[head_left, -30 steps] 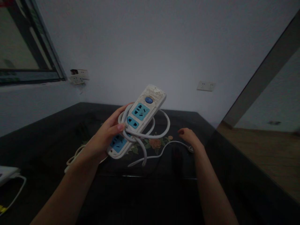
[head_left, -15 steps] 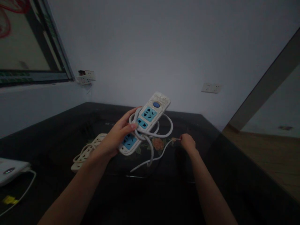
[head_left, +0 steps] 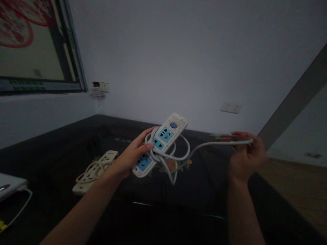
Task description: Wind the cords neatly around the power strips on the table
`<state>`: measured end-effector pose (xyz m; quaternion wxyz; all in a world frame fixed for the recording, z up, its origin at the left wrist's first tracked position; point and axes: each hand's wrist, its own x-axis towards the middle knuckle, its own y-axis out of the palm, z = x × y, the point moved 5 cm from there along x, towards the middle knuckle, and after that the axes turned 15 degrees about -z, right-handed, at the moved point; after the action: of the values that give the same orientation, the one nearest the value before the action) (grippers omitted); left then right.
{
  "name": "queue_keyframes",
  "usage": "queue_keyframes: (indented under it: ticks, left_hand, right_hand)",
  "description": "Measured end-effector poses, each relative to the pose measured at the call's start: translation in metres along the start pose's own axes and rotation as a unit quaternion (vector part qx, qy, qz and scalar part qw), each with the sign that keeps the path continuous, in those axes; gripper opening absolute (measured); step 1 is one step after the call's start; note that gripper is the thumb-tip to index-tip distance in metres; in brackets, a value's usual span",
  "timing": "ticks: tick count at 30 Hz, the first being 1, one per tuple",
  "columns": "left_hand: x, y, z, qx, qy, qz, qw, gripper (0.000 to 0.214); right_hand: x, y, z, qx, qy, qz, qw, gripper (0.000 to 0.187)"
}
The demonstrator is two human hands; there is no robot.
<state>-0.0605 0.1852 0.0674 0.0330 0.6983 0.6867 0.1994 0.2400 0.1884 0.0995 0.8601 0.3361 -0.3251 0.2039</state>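
My left hand (head_left: 130, 156) is closed around a white power strip (head_left: 160, 143) with blue sockets and a blue button, held tilted above the black table (head_left: 63, 146). Its white cord (head_left: 176, 158) is looped loosely round the strip. My right hand (head_left: 245, 154) is raised to the right, fingers closed on the cord's free end, and the cord stretches between the two hands. The plug at that end is blurred.
A second, cream power strip (head_left: 95, 168) with its coiled cord lies on the table at the left. A white device (head_left: 9, 185) with a cable sits at the far left edge. Wall sockets (head_left: 231, 107) are behind, and a window (head_left: 33, 44) is at the upper left.
My right hand took the cord's end off the table and lifted it up and to the right, pulling the cord out. The left hand with the strip stayed about where it was.
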Motion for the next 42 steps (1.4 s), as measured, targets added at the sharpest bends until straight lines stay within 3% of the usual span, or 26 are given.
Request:
queue_keyframes:
  ticks: [4, 6, 10, 14, 18, 23, 28, 33, 35, 38, 40, 42]
  left_hand:
    - [0.001, -0.001, 0.005, 0.01, -0.014, 0.0, 1.0, 0.066]
    - [0.002, 0.001, 0.008, 0.014, -0.024, 0.006, 1.0, 0.068]
    - [0.002, 0.005, 0.013, 0.01, -0.03, 0.02, 0.999, 0.066]
    - [0.001, 0.007, 0.01, -0.009, -0.022, 0.022, 0.999, 0.063]
    - [0.0, 0.008, 0.005, -0.039, -0.013, 0.045, 0.998, 0.064]
    - [-0.001, 0.008, 0.004, -0.042, -0.003, 0.073, 0.996, 0.064]
    - [0.001, 0.006, 0.003, -0.03, 0.002, 0.049, 0.998, 0.063]
    - [-0.001, 0.007, 0.001, -0.034, 0.016, 0.054, 0.998, 0.063]
    - [-0.002, 0.009, -0.001, -0.04, 0.025, 0.059, 0.997, 0.065]
    - [-0.004, 0.009, -0.004, -0.051, 0.038, 0.06, 0.996, 0.065]
    - [-0.004, 0.007, -0.006, -0.06, 0.048, 0.049, 0.996, 0.064]
    - [-0.003, 0.003, -0.008, -0.066, 0.055, 0.027, 0.996, 0.063]
  right_hand:
    - [0.0, -0.002, 0.035, 0.087, 0.026, -0.049, 0.995, 0.011]
    - [-0.003, 0.0, 0.047, 0.139, 0.042, -0.031, 0.989, 0.013]
    - [-0.022, 0.016, 0.054, 0.224, 0.102, 0.104, 0.964, 0.015]
    - [-0.049, 0.032, 0.051, 0.202, 0.131, 0.243, 0.94, 0.017]
    - [-0.063, 0.039, 0.051, 0.18, 0.126, 0.301, 0.928, 0.019]
    - [-0.062, 0.039, 0.058, 0.106, 0.02, 0.326, 0.939, 0.02]
    - [-0.048, 0.031, 0.058, 0.029, -0.051, 0.258, 0.964, 0.019]
    - [-0.051, 0.038, 0.054, -0.022, -0.137, 0.329, 0.934, 0.017]
    - [-0.057, 0.044, 0.044, -0.015, -0.096, 0.366, 0.925, 0.015]
    - [-0.074, 0.052, 0.021, 0.076, 0.093, 0.432, 0.894, 0.032]
    - [-0.092, 0.056, 0.008, 0.149, 0.235, 0.478, 0.833, 0.051]
    - [-0.109, 0.058, 0.001, 0.196, 0.329, 0.518, 0.765, 0.063]
